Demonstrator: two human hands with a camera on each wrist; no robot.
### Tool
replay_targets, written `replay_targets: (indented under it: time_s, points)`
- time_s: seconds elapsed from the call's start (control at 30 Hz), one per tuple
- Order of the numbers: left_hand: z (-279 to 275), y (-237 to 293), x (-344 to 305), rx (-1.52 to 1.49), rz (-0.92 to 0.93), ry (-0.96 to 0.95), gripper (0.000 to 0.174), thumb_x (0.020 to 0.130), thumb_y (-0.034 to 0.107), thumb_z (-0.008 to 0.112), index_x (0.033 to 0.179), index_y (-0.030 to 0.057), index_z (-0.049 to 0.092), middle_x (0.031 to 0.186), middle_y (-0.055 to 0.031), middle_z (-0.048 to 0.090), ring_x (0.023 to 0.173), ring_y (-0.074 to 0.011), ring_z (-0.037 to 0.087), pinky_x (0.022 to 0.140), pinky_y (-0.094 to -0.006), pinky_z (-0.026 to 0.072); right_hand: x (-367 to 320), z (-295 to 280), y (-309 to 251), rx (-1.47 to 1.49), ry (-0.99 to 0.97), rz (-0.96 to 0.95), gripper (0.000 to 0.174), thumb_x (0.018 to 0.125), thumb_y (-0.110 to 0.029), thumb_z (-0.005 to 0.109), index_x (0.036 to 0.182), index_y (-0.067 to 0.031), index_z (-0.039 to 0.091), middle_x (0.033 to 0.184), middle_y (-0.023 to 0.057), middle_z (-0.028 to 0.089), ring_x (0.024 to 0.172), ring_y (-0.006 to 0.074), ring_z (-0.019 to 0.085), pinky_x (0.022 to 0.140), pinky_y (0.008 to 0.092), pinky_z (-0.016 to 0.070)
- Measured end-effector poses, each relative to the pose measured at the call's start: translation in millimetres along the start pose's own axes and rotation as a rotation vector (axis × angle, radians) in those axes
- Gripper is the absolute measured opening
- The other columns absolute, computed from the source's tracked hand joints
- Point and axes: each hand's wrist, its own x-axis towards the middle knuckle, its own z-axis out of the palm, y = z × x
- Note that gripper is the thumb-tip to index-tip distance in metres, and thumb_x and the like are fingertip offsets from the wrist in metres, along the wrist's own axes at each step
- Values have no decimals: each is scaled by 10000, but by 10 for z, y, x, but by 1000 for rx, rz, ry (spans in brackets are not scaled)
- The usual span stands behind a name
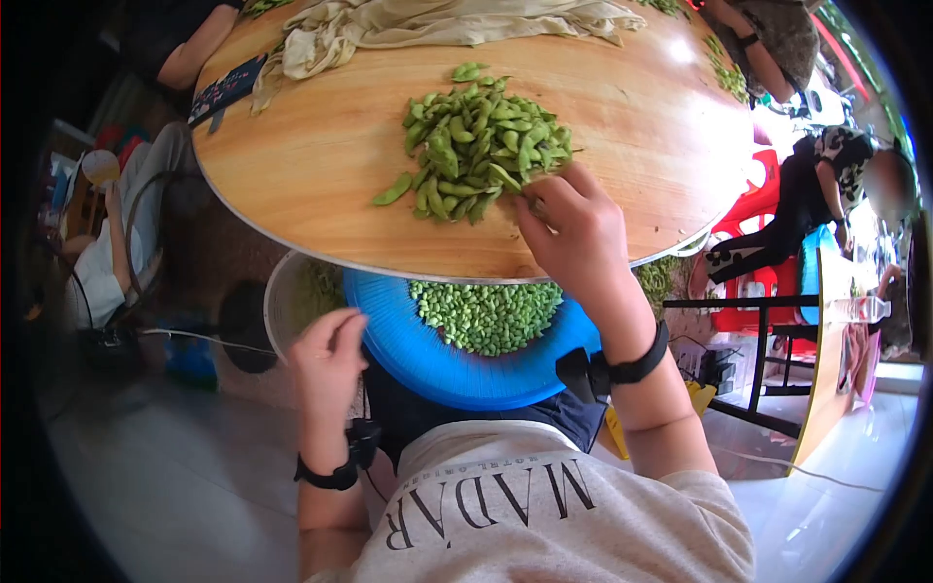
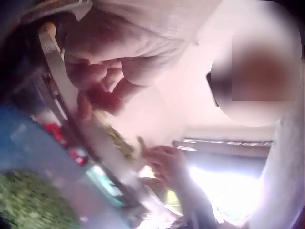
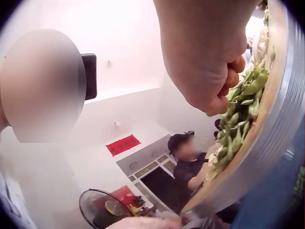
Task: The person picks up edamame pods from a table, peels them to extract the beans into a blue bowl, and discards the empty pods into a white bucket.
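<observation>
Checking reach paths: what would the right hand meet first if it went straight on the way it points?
Most likely the pile of green pods on the table, just ahead of the right hand; contact is hard to judge.

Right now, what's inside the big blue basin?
Inside the blue basin is a pile of shelled green beans. In the head view, the table covers the basin's far part, so that's hidden. The beans hide the bottom beneath them too.

Right hand [image 1: 580, 231] outstretched — fingers [image 3: 231, 78] curled
</observation>
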Motion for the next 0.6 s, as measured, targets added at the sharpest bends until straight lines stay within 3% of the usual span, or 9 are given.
replay_targets:
  time_s: [0.03,0.13,0.2,0.33,0.37,0.47,0.5,0.6]
  points:
    - [146,89,-49,-209,-7,-40,178,808,70,621,960,-21,630,685,-15,592,493,-50,484,455,-198,422,-35,-37,-89,36,-11,12,95,687,-77,643,731,-64,559,708,97,487,580,291,534,496,378,453]
    - [568,427,-138,-543,133,-196,305,818,22,598,1114,-34,545,875,-61,628,548,-53,533,473,-199,438,-262,-55,-313,128,-98,-21,124,661,-40,647,763,-56,578,691,96,475,560,278,537,474,362,450]
    - [769,444,-129,-683,127,-287,250,840,4,566,1086,-39,556,869,-60,625,538,-52,524,460,-193,425,-437,-12,-439,218,-134,-15,127,659,-41,646,769,-47,583,685,99,468,563,281,541,464,362,447]
    - [747,412,-172,-541,100,-319,168,846,13,562,1003,-37,594,830,-46,613,522,-52,508,456,-191,415,-615,-120,-312,559,-280,148,171,722,-102,683,833,-9,592,675,81,541,534,188,527,511,281,439]
    - [734,399,-194,-535,82,-331,158,846,16,565,990,-37,599,818,-43,608,523,-52,507,455,-192,413,-672,-179,-319,785,-389,474,217,832,-215,622,844,0,591,635,29,535,535,96,472,517,228,405]
    - [742,311,-259,-362,310,-279,155,828,10,582,977,-26,606,780,-44,589,550,-49,513,458,-200,407,-672,-229,-214,1072,-543,837,338,907,-326,505,826,-10,594,607,-16,484,534,53,417,478,201,358]
    - [740,314,-277,-298,371,-273,156,818,5,590,970,-23,609,774,-53,584,560,-63,523,465,-209,412,-690,-219,-225,1107,-568,804,429,933,-393,418,819,-19,593,600,-20,463,510,49,392,452,182,311]
    - [736,301,-337,-133,566,-233,162,790,-5,612,952,-13,617,762,-79,574,588,-115,552,487,-238,430,-756,-180,-278,1233,-606,883,430,932,-395,417,830,-11,583,591,-22,451,498,48,376,437,185,299]
